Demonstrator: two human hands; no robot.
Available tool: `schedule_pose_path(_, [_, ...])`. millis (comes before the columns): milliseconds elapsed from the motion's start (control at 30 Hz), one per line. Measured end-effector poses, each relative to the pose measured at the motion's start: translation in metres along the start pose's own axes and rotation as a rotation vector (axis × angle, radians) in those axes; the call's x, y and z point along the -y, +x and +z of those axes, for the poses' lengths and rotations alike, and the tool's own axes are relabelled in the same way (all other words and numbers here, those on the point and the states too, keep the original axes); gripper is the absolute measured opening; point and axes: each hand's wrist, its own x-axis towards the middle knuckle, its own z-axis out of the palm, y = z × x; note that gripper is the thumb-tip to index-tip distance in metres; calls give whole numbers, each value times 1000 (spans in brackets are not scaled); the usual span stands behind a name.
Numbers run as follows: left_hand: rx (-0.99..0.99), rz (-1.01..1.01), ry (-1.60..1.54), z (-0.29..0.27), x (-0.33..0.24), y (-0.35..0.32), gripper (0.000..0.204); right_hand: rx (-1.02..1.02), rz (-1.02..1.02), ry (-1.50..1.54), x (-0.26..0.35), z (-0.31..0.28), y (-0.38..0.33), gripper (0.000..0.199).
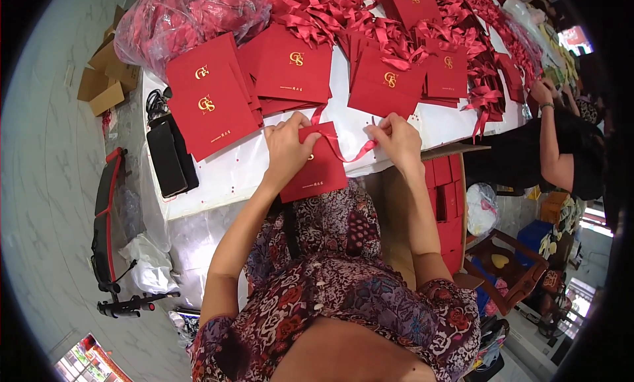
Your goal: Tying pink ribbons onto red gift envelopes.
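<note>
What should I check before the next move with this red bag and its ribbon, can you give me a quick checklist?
1. Left hand on the red paper bag, pressing its upper part: ok.
2. Right hand pinching the end of the red ribbon: ok.
3. Ribbon runs free from bag to right hand, with no snag: ok.
4. Ribbon threaded through the bag's hole: cannot tell, the fingers hide it.
5. Bag fully supported on the white table: not ok, its lower part hangs over the edge above the lap.
6. Stack of red bags lies apart from the working spot: ok.
</note>
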Motion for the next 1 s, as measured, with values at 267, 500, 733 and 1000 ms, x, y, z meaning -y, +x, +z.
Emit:
schedule_pose_path(267, [-120, 176, 107, -8, -12, -11, 38, -126, -157, 250, -2, 13, -5, 13])
schedule_pose_path(500, [18, 21, 267, -26, -5, -41, 55, -4, -447, 406, 58, 32, -28, 12])
schedule_pose_path(733, [-6, 82, 69, -28, 0, -34, 47, -80, -524, 255, 76, 79, -28, 8])
schedule_pose_path(1000, [88, 92, -3, -30, 8, -26, 27, 17, -399, 290, 78, 77, -28, 11])
